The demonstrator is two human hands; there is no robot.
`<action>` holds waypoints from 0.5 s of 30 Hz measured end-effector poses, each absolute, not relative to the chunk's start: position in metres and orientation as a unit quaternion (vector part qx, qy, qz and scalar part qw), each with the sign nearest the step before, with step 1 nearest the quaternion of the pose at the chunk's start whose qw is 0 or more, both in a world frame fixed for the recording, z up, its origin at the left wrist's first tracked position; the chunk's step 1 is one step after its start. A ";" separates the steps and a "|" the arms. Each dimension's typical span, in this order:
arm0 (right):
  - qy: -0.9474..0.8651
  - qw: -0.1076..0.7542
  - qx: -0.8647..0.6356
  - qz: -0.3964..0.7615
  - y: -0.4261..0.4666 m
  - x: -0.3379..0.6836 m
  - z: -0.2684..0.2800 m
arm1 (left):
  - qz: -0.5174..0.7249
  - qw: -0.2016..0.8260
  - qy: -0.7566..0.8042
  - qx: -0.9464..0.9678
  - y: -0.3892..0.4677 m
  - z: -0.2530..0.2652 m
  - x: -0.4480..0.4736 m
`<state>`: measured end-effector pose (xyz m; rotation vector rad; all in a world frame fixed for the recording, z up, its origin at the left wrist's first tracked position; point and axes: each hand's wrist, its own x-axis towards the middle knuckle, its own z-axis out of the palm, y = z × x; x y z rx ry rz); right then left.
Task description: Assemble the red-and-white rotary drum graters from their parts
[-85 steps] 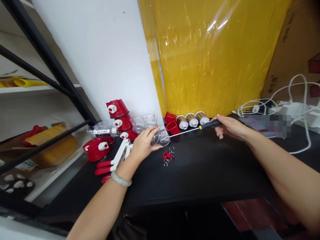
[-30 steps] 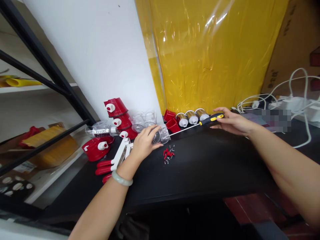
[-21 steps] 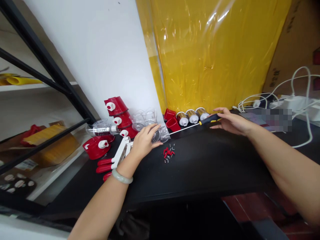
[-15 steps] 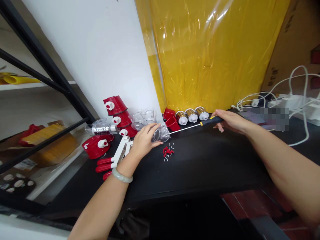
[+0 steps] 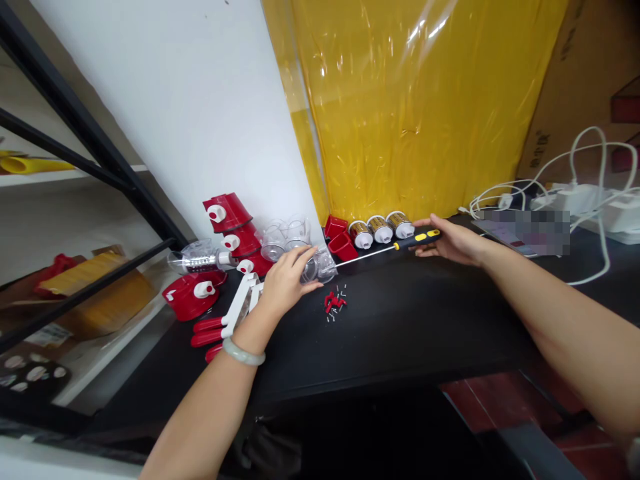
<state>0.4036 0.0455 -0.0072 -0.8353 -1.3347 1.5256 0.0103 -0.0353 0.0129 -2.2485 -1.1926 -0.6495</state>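
Note:
My left hand (image 5: 287,283), a pale bangle at its wrist, is closed over a clear plastic part (image 5: 326,265) lying on the black tabletop. Its fingers hide some of that part. A long screwdriver (image 5: 417,240) with a black and yellow handle is held by my right hand (image 5: 447,241), its shaft slanting left to the clear part. The tip's exact contact cannot be made out. Just in front lie small red pieces (image 5: 333,303) with several loose screws (image 5: 331,316) around them. Beside my left wrist are white arms with red handles (image 5: 207,331).
Red grater-like housings (image 5: 234,230) are stacked at left, near more clear parts (image 5: 285,237). Behind the screwdriver stand two red cups (image 5: 343,245) and three metal drums (image 5: 381,230). White cables and adapters (image 5: 575,200) lie at right; a black shelf frame (image 5: 115,167) stands left.
My right hand has shifted its grip on the screwdriver: its fingers have loosened and the handle has turned, showing more yellow. My left hand stays on the clear part. The view has shifted slightly.

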 end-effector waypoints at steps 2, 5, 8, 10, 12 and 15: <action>-0.532 0.465 -0.303 0.640 0.044 0.404 -0.006 | -0.238 0.260 -0.444 -0.824 -0.035 0.013 0.011; -0.562 0.459 -0.296 0.621 0.040 0.404 -0.005 | -0.236 0.264 -0.446 -0.822 -0.036 0.013 0.011; -0.581 0.455 -0.348 0.577 0.042 0.402 -0.008 | -0.235 0.264 -0.447 -0.822 -0.035 0.013 0.010; -0.567 0.444 -0.362 0.592 0.045 0.400 -0.010 | -0.235 0.263 -0.448 -0.822 -0.035 0.013 0.009; -0.542 0.443 -0.339 0.628 0.046 0.401 -0.009 | -0.238 0.263 -0.448 -0.821 -0.035 0.013 0.009; -0.541 0.461 -0.286 0.643 0.045 0.402 -0.008 | -0.243 0.263 -0.447 -0.820 -0.035 0.013 0.009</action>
